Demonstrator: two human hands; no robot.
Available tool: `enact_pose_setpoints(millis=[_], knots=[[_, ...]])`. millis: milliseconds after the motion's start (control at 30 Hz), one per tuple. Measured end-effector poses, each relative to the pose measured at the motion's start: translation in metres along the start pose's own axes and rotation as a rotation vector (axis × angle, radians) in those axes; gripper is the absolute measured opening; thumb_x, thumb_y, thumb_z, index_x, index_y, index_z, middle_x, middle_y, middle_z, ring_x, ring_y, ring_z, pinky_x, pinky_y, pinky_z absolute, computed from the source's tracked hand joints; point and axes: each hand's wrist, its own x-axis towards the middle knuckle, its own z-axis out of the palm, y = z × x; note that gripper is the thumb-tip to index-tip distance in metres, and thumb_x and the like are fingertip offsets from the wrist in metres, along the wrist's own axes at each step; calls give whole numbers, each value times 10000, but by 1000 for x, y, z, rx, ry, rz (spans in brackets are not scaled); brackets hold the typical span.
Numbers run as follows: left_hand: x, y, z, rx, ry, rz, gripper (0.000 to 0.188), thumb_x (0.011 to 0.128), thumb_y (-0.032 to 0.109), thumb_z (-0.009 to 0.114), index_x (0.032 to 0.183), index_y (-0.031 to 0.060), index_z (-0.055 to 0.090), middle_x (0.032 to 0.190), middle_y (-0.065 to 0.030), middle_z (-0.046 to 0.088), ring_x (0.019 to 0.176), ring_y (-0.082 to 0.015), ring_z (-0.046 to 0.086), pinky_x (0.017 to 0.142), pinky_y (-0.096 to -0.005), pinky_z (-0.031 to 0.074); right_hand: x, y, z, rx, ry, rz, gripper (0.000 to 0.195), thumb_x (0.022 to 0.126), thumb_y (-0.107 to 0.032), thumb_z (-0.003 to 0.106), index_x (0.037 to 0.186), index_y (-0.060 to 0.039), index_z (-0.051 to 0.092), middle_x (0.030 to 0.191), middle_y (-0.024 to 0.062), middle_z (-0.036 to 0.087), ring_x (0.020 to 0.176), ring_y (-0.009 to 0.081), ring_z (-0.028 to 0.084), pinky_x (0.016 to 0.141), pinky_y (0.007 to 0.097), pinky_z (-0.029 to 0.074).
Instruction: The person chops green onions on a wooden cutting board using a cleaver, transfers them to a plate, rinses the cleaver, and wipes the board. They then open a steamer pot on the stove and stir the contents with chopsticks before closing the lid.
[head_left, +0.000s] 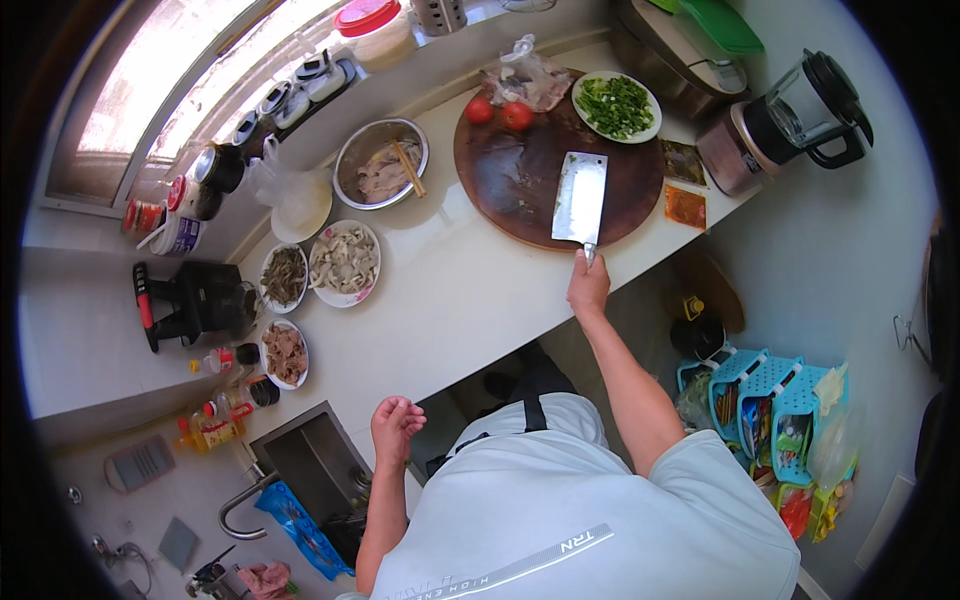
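Note:
My right hand (589, 286) grips the handle of a cleaver (580, 196). The broad steel blade lies flat over a round wooden chopping board (499, 180); I cannot tell whether it touches the wood. Two tomatoes (517, 116) sit at the board's far left, beside a plastic bag of what looks like raw meat (529, 81). A plate of chopped green onions (616, 106) rests on the board's far right edge. Loosely curled and with nothing visible in it, my left hand (397, 429) hangs at the counter's front edge, near the sink (300, 442).
Left of the board stand a metal bowl (346, 187) with raw meat and chopsticks (409, 169), plates of mushrooms (345, 259) and sliced meat (285, 354), and several bottles (217, 429). A blender (780, 112) and sauce packets (685, 207) are at right. Blue baskets (765, 390) stand below.

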Motion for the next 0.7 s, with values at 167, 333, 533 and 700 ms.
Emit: enact_pose_setpoints(millis=[167,333,533,700], knots=[[-13,-12,-13,-59,50,15,140,1018,194,591,994,57,600,838,-94,703,668,-158,681,604,-256,557,-22,-18,31,-31,-60,-153,373,1014,-366,558,977,5,551,886,267,670,876,493,640,758,548,490],[-37,-27,-15,-112,115,6,145,1021,204,587,1004,61,603,843,-88,704,691,-159,689,617,-256,557,-45,-3,68,41,-293,-163,361,1014,-358,573,947,-8,520,783,228,635,715,436,618,663,529,486],[-69,-59,-10,-187,213,-5,175,1035,238,569,1029,67,606,853,-81,698,709,-150,690,629,-241,554,-125,-12,67,313,-862,74,294,1050,-333,541,904,-91,460,595,12,466,376,103,427,326,265,345],[-95,-97,-19,-286,220,-25,205,1037,254,564,1051,58,622,889,-88,707,740,-153,698,658,-247,565,-201,-10,53,180,-1185,31,303,1068,-352,498,932,-83,461,605,24,477,384,110,435,343,264,359]])
